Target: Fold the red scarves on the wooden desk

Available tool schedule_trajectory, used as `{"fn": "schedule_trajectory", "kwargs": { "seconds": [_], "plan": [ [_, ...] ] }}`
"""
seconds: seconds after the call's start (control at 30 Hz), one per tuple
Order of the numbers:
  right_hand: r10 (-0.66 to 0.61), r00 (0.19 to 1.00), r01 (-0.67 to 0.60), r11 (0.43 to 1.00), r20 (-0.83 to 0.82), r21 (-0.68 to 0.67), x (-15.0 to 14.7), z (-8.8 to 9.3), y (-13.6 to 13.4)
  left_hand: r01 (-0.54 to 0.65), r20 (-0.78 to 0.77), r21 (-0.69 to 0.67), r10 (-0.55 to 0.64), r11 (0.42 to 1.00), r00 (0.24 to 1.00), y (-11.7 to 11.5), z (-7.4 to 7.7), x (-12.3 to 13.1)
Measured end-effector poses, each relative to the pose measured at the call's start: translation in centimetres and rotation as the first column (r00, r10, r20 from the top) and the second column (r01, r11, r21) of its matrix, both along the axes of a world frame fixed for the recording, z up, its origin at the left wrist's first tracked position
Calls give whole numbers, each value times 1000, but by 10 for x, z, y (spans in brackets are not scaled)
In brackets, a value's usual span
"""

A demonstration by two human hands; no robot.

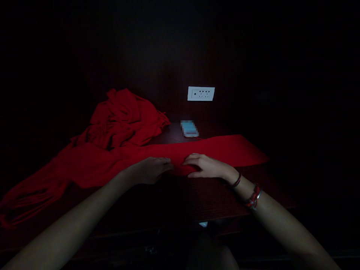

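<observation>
A long red scarf (216,150) with a fringed left end lies folded into a flat strip along the dark table. Near its middle, my left hand (149,169) touches the near edge, fingers loosely bent and pointing right; a ring shows on one finger. My right hand (205,166) rests on the scarf just to the right, its thumb apart from the fingers. Red fabric shows in the gap between both hands. Behind the strip at left, a crumpled heap of red fringed cloth (126,116) touches it; I cannot tell whether they are separate pieces.
A phone (189,128) with a blurred screen lies behind the scarf. Above it, a white socket plate (201,93) is set in the dark back panel. The table's front edge (225,218) runs below my hands. Deep shadow hides the sides.
</observation>
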State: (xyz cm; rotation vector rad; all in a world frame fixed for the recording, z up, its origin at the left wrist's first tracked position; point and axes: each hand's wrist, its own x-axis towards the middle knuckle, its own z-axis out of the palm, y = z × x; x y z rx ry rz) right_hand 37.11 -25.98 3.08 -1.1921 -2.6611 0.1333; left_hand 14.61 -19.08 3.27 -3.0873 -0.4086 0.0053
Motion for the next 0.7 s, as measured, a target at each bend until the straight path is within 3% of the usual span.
{"fn": "schedule_trajectory", "kwargs": {
  "seconds": [0.1,0.3,0.5,0.7],
  "plan": [
    [7,999,-9,998,33,66,-13,-1,-6,-23,35,-11,24,1000,999,2,0,0],
    [-138,979,98,963,147,252,-17,-11,-6,-85,104,60,78,995,991,2,0,3],
    [-176,984,162,944,24,289,-16,-13,-4,-157,129,115,142,981,981,-2,-2,6],
    [-203,979,202,935,-30,290,-15,-13,-4,-164,179,229,124,960,976,-10,-5,13]
  ]
}}
